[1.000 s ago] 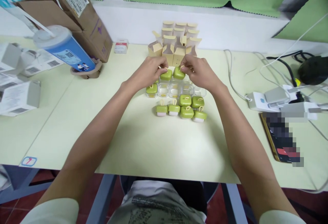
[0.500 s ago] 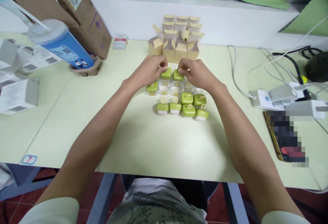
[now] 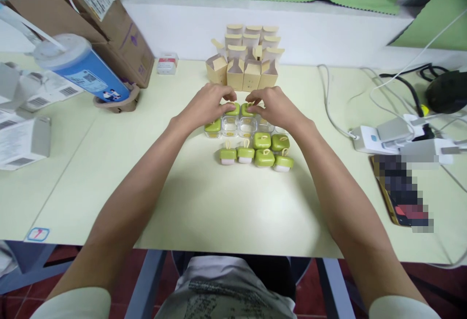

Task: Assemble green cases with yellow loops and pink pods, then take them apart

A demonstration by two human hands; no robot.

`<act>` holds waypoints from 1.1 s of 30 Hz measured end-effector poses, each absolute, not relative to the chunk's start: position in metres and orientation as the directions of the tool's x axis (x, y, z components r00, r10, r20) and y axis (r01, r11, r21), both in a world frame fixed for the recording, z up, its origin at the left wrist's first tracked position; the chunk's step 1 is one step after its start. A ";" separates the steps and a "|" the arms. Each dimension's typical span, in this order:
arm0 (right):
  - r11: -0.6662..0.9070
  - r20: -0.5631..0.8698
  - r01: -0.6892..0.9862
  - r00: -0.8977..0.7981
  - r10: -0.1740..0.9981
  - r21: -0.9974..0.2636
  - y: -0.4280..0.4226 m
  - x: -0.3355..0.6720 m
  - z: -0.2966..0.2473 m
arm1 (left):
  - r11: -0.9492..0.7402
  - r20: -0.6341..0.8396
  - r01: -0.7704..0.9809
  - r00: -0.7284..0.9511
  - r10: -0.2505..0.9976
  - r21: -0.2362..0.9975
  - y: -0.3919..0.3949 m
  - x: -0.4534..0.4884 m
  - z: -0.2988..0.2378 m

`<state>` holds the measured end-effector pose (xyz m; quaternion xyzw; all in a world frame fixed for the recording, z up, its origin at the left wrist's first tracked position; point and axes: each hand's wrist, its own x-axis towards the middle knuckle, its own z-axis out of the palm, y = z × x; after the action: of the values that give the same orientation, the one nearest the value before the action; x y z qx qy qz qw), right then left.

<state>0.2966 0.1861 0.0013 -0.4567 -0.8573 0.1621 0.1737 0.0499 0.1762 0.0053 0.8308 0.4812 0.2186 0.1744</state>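
My left hand (image 3: 206, 107) and my right hand (image 3: 273, 107) meet at the back of a cluster of small cases on the pale green table (image 3: 226, 212). The fingers of each hand curl down onto one green-lidded case: the left case (image 3: 234, 110) and the right case (image 3: 246, 110), side by side. Both cases sit on a row of clear plastic boxes (image 3: 231, 125). Another green case (image 3: 212, 126) rests at the left end of that row. Several more green cases with yellow loops (image 3: 264, 157) stand in front, nearer to me.
Open yellow cardboard boxes (image 3: 242, 66) are stacked just behind my hands. At the left are a tilted blue cup (image 3: 82, 68), a brown carton (image 3: 109, 12) and white labelled boxes (image 3: 22, 139). A power strip (image 3: 394, 139), cables (image 3: 328, 100) and a phone (image 3: 401, 192) lie at the right.
Both hands have lowered the two green cases from a lifted pinch onto the clear boxes, and the fingers now lie over the lids. The view shifted slightly.
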 end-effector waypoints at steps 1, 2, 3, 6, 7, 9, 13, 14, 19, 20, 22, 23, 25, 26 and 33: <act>0.531 0.161 0.743 -0.514 0.843 -0.407 0.189 0.297 -0.001 | -0.477 0.191 0.728 0.444 0.875 0.492 0.177 0.050 0.004; 0.533 0.173 0.757 -0.508 0.844 -0.379 0.191 0.298 -0.004 | -0.477 0.185 0.732 0.447 0.875 0.486 0.179 0.049 0.002; 0.534 0.184 0.765 -0.503 0.844 -0.361 0.194 0.298 -0.007 | -0.475 0.178 0.735 0.448 0.876 0.484 0.181 0.049 0.000; 0.517 0.185 0.777 -0.484 0.856 -0.359 0.199 0.298 -0.011 | -0.475 0.152 0.728 0.466 0.872 0.495 0.188 0.046 -0.006; 0.503 0.175 0.783 -0.473 0.863 -0.365 0.200 0.297 -0.012 | -0.479 0.148 0.722 0.473 0.868 0.499 0.190 0.045 -0.007; 0.474 0.150 0.797 -0.452 0.879 -0.375 0.201 0.295 -0.011 | -0.485 0.145 0.712 0.485 0.863 0.508 0.194 0.044 -0.007; 0.436 0.120 0.810 -0.425 0.897 -0.391 0.199 0.293 -0.010 | -0.459 0.119 0.718 0.472 0.874 0.523 0.196 0.045 -0.002; 0.433 0.115 0.808 -0.424 0.898 -0.400 0.199 0.293 -0.010 | -0.448 0.107 0.723 0.466 0.878 0.526 0.195 0.046 0.000; 0.445 0.122 0.791 -0.437 0.891 -0.421 0.194 0.293 -0.010 | -0.433 0.081 0.728 0.465 0.882 0.531 0.191 0.051 0.007; 0.444 0.121 0.790 -0.436 0.892 -0.424 0.193 0.293 -0.009 | -0.432 0.080 0.730 0.464 0.882 0.530 0.190 0.051 0.007; 0.439 0.111 0.786 -0.437 0.892 -0.435 0.190 0.292 -0.006 | -0.421 0.069 0.730 0.460 0.885 0.539 0.190 0.051 0.007; 0.438 0.102 0.786 -0.440 0.892 -0.436 0.189 0.292 -0.005 | -0.416 0.062 0.725 0.461 0.885 0.549 0.190 0.051 0.006; 0.442 0.089 0.793 -0.448 0.889 -0.419 0.187 0.291 -0.001 | -0.413 0.052 0.712 0.469 0.881 0.568 0.189 0.049 0.006; 0.445 0.082 0.800 -0.452 0.888 -0.404 0.186 0.291 0.000 | -0.414 0.050 0.706 0.475 0.879 0.575 0.189 0.049 0.006; 0.469 0.080 0.799 -0.476 0.876 -0.375 0.186 0.290 0.002 | -0.411 0.045 0.694 0.480 0.876 0.591 0.186 0.046 0.008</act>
<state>0.2899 0.1857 0.0021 -0.4944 -0.8470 0.1446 0.1317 0.0463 0.1859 0.0081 0.8210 0.4781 0.1772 0.2568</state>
